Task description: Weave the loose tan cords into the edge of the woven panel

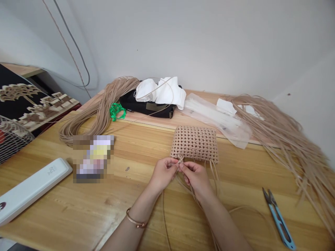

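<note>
A tan woven panel (195, 143) lies flat on the wooden table (78, 209). My left hand (163, 172) and my right hand (195, 176) meet at its near left corner, both pinched on thin tan cord strands (180, 161) coming out of the weave. More loose strands trail from my hands toward me across the table. A bracelet sits on my left wrist.
Blue thread snips (278, 219) lie at the right. A big sheaf of tan cords (295, 143) spreads along the right edge, another bundle (102, 111) at the back left. A white flat case (31, 188), a black bag (146, 104), white cloth and clear plastic lie around.
</note>
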### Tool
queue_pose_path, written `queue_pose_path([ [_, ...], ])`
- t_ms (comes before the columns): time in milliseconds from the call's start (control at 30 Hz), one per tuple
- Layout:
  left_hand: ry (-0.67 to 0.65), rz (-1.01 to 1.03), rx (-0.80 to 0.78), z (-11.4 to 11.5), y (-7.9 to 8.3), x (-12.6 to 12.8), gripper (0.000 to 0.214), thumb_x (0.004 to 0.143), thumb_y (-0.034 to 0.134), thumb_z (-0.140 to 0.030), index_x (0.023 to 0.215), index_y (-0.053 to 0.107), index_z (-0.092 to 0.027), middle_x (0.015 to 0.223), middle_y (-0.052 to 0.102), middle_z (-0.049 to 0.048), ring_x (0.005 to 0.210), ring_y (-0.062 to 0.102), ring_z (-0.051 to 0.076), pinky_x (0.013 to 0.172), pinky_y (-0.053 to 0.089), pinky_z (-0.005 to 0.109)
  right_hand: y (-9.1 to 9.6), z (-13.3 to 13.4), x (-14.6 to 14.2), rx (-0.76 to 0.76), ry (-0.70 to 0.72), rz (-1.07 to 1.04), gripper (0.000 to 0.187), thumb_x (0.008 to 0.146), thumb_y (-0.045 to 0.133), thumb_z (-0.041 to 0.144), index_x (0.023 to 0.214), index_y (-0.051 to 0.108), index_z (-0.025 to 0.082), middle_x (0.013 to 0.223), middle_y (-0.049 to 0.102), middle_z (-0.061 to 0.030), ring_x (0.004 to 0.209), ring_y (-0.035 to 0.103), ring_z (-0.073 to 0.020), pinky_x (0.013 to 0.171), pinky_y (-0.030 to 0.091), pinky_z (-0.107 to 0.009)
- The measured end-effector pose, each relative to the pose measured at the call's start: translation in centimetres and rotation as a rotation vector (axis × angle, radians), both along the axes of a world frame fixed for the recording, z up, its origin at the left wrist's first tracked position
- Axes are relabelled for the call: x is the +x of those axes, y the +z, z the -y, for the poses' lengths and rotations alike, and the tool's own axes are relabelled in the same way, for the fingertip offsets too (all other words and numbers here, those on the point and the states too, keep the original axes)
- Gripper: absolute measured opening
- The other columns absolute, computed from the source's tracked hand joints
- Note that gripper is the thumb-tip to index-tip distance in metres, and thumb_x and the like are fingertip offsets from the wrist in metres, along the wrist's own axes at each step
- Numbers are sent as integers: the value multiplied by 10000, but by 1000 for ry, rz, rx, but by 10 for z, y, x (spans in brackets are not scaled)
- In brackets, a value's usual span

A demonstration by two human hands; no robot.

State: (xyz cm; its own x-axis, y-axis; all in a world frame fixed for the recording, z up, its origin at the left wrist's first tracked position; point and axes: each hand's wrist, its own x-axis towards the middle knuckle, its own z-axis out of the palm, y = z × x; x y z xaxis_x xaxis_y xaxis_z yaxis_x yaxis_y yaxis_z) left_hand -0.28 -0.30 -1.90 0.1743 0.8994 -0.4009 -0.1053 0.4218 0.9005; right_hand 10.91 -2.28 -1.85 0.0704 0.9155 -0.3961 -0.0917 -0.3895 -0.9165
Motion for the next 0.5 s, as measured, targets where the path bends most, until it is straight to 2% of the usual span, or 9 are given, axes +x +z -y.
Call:
queue_pose_path([
  [500,-9,128,-24,0,5,-5,138,648,544,-208,725,531,-94,563,593,0,311,333,5,341,216,157,2,0,0,24,2,6,206,662,593,330,610,593,130,375,425,68,318,313,-34,314,208,-162],
])
